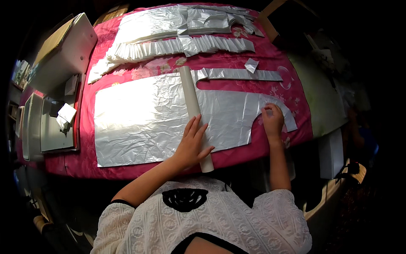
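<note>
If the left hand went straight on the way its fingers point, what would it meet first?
Past the pale grey tube it touches, the left hand would first cross the flat silvery sheet; the first raised thing looks like the white pleated stack, though depth is unclear.

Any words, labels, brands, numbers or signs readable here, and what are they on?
No readable text.
Silvery sheet: no lettering visible, only creases and glare.
Grey tube: no lettering visible.
Pink cloth: flower pattern, no words visible.
Stacked items at far left: too small and blurred to tell.
</note>
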### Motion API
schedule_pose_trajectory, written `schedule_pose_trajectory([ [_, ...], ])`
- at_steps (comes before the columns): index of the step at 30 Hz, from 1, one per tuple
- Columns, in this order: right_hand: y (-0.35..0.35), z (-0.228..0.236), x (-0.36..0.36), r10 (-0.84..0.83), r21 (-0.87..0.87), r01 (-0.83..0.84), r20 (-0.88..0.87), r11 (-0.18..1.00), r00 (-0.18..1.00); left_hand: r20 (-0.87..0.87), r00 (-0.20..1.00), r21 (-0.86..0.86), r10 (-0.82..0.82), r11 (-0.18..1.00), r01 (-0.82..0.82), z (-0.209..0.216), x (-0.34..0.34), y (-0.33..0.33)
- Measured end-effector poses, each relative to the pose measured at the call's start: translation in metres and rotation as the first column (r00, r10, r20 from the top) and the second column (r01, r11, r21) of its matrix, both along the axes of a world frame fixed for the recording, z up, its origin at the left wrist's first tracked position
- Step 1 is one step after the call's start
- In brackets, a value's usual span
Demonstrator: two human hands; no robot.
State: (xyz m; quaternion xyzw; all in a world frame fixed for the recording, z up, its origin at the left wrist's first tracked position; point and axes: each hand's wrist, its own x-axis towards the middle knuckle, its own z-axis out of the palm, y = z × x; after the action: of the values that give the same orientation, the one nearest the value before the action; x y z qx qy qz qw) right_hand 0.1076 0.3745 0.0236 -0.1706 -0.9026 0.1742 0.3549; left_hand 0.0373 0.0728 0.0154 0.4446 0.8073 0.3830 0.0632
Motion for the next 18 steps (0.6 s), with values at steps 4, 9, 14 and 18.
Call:
schedule_pose_trajectory([
  [4,-0.146,0.033,-0.017,0.527,-0.506,-0.451,0.009,0.735,0.850,0.770,0.633,0.264,-0.084,0.944,-0.196,0.016,-0.010,-0.004],
  [9,-0.215,0.045,-0.010,0.773,-0.244,-0.758,-0.051,0.604,0.632,0.970,0.243,0.053,0.019,0.956,-0.289,0.026,-0.056,-0.070],
  [14,-0.203,0.040,0.023,0.563,-0.310,-0.487,0.242,0.817,0.790,0.906,0.236,-0.247,0.352,0.891,-0.382,0.023,-0.108,-0.200],
  [18,-0.199,0.036,0.035,0.363,-0.328,-0.181,0.666,0.927,0.652,0.871,0.331,-0.240,0.363,0.903,-0.356,0.007,-0.131,-0.249],
])
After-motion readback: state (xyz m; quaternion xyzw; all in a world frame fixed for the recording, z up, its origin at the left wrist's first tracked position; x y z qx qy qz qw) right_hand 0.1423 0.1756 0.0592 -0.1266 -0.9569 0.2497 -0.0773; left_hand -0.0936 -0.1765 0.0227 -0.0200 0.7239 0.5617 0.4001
